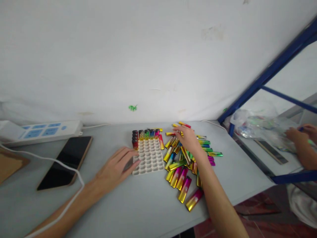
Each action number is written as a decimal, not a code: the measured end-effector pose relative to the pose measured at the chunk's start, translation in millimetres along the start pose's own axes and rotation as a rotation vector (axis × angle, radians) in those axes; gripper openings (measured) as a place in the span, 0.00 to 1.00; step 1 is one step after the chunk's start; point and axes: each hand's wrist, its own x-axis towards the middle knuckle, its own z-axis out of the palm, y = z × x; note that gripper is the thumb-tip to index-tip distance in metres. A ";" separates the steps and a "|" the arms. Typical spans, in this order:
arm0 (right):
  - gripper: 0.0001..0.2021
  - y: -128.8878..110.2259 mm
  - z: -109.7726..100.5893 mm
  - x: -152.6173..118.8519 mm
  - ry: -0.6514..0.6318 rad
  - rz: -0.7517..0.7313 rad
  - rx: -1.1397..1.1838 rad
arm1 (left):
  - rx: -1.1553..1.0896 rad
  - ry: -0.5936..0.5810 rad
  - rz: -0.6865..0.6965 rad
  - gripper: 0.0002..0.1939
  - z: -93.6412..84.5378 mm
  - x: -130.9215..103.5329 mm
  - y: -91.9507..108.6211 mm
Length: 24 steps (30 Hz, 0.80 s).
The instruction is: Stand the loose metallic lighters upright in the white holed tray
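A white tray (151, 168) with rows of oval pockets lies on the grey table. Several lighters (147, 134) stand upright along its back row and back left corner. My left hand (119, 163) is at the tray's left edge, its fingers stretched out and thumb apart, touching the rim. To the right spreads a loose pile of shiny lighters (183, 190) in gold, magenta, green and red. My right hand (187, 137) reaches over the back of this pile, fingers extended and apart, close to a red and yellow lighter (170, 134). Part of the pile is hidden beneath my right forearm.
A dark phone (65, 162) and a white power strip (49, 132) lie at the left, with a white cable (71, 168) crossing over my left forearm. A blue metal frame (262, 79) stands at right. Beyond it, another person's hands (300, 140) are near plastic bags (257, 122).
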 end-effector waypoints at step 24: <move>0.18 -22.3 -7.9 5.5 -0.084 0.092 0.872 | 0.027 -0.076 0.090 0.17 0.7 -6.8 7.1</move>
